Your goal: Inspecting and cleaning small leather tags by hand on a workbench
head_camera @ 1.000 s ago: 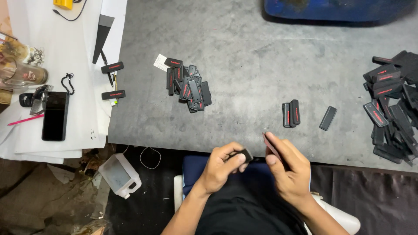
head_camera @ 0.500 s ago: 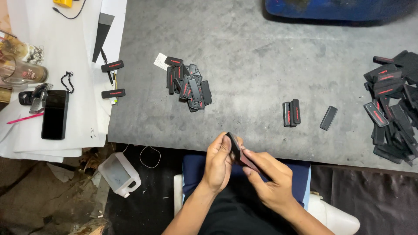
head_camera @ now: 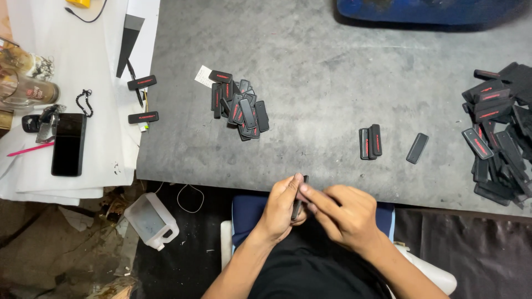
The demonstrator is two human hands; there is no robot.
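Both hands meet just below the near edge of the grey table [head_camera: 332,72]. My left hand [head_camera: 281,207] grips a small flat black piece [head_camera: 298,204], held on edge. My right hand [head_camera: 344,215] presses its fingers against the same piece from the right. A pile of black pieces with red stripes [head_camera: 239,105] lies at the table's left. A larger heap of them [head_camera: 499,133] fills the right edge. Two pieces [head_camera: 370,142] lie side by side near the middle, and a single one [head_camera: 417,148] lies just to their right.
White paper [head_camera: 100,111] at the left holds two more black pieces [head_camera: 142,83], a dark phone [head_camera: 68,144], a pink pen [head_camera: 30,149], keys and a glass jar [head_camera: 25,91]. A plastic jug [head_camera: 151,220] lies on the floor. A blue object [head_camera: 432,11] sits at the far edge.
My hands, apart a second ago, came together at the table's near edge. The black piece now stands between both hands; my right hand moved left onto it.
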